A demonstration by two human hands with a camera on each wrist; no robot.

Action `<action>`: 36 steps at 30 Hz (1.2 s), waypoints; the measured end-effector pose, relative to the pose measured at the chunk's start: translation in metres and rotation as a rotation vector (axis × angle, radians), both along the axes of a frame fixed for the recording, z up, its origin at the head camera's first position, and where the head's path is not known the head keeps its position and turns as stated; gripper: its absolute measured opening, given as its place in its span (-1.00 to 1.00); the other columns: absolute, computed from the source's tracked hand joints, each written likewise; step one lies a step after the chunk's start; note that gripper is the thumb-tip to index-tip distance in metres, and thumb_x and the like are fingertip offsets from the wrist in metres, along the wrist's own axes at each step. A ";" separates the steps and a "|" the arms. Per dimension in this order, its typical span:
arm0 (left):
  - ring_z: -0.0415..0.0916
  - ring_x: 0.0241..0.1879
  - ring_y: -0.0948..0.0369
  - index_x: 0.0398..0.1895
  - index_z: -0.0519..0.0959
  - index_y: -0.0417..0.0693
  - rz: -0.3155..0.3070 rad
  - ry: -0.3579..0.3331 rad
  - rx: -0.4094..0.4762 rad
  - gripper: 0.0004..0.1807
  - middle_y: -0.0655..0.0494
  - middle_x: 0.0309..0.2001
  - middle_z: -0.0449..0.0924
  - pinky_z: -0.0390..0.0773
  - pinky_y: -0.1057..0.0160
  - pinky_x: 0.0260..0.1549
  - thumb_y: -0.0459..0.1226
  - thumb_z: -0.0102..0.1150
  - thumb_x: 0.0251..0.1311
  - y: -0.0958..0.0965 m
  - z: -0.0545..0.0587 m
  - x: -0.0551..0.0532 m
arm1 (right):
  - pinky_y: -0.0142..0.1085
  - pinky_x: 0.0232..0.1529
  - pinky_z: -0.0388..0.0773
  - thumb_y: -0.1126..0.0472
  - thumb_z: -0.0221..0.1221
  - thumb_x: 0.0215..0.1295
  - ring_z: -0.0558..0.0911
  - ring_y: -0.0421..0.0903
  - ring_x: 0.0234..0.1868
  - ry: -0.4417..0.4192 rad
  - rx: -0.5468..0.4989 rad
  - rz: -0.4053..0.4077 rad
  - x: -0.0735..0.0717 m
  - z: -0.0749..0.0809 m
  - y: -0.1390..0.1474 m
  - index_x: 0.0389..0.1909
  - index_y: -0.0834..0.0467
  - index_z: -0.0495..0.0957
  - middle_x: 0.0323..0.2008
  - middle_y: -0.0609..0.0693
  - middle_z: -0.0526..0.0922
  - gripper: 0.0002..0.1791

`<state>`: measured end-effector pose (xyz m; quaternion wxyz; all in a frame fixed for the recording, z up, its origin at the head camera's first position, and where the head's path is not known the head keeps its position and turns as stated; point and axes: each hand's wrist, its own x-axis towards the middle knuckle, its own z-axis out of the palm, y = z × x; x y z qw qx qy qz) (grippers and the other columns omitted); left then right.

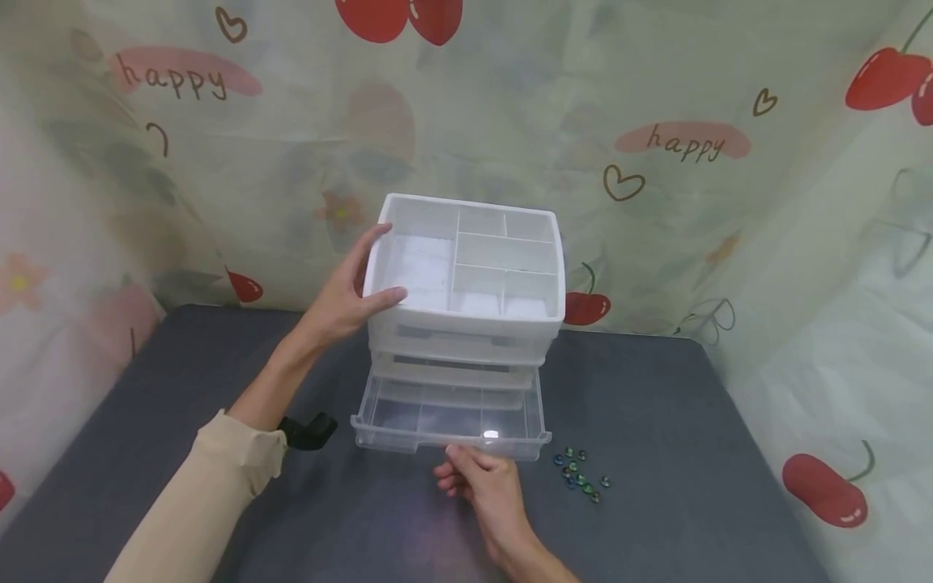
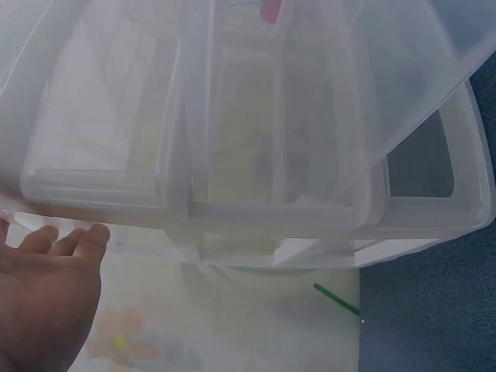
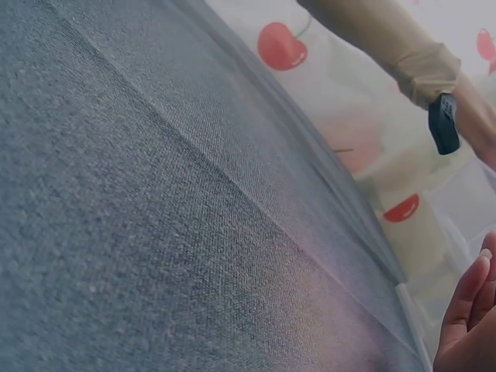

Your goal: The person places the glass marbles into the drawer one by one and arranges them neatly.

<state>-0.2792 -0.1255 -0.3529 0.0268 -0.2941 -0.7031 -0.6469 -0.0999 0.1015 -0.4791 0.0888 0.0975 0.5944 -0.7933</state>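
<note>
Storage unit [image 1: 459, 348], white and translucent, standing near the rear of the dark tabletop [image 1: 656, 429], before a printed backdrop [image 1: 510, 138]. Its top forms an open tray [image 1: 419, 271] of six compartments: a large one at the left and, at the right, two small ones at the back, one long one across the middle and two small ones at the front. Below the tray the body is stacked in tiers; from the lowest, a transparent drawer [image 1: 510, 447] is drawn out toward the person, its floor marked by thin lines running front to back. The hands are apart. The left hand [image 1: 346, 295] grips the upper left side of the unit, thumb over the front part of the rim and fingertips at its rear part; the left wrist view shows its fingers close against the translucent body. The right hand [image 1: 488, 490] lies lower, at the middle of the drawer's front edge, with fingers curled; whether it pinches that edge or merely touches it cannot be told. Small glass marbles [image 1: 572, 466], green and blue, lie in a loose cluster on the tabletop, just to the right of the drawer. A beige sleeve [image 1: 197, 486] covers the left forearm, and a black device [image 1: 309, 431] shows beside the left wrist
</note>
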 end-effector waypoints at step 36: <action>0.06 0.41 0.01 0.58 -0.01 0.02 -0.010 0.013 0.012 -0.09 0.18 0.56 -0.12 0.38 0.37 0.06 -0.51 0.19 0.24 0.001 -0.003 -0.001 | -0.35 -0.35 0.58 0.18 0.26 0.34 0.67 -0.17 -0.45 0.036 0.002 0.084 0.017 -0.002 0.009 0.02 0.51 0.57 -0.44 0.04 0.74 -0.55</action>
